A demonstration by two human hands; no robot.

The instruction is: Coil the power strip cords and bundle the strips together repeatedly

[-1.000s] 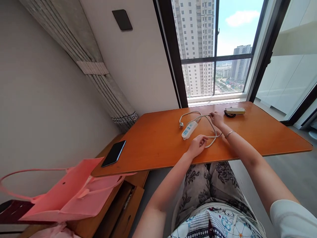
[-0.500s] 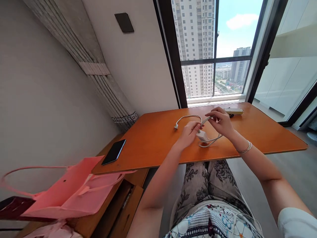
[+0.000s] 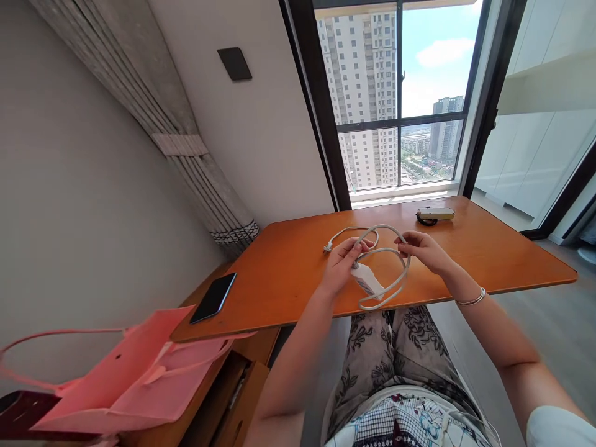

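My left hand (image 3: 343,264) is closed on a white power cord (image 3: 390,227), close to where the cord meets a white oblong block (image 3: 367,280). The block hangs tilted below my fingers, near the table's front edge; its exact kind is unclear. Opposite, my right hand (image 3: 421,249) pinches the same cord between thumb and fingers. Between both hands the cord forms loose loops, one drooping past the block. The free end curves left over the table to a plug (image 3: 328,247) lying on the wood.
An orange-brown wooden table (image 3: 279,267) stands before a window. At its far right lies a pale oblong device (image 3: 435,214) with a black cord. A black phone (image 3: 214,298) rests at the left edge, beside a pink bag (image 3: 135,372). Below is an open drawer (image 3: 237,397).
My hands have moved apart, opening the cord into wider loops. The white block has come lower and nearer the front edge. My view has tilted up slightly.
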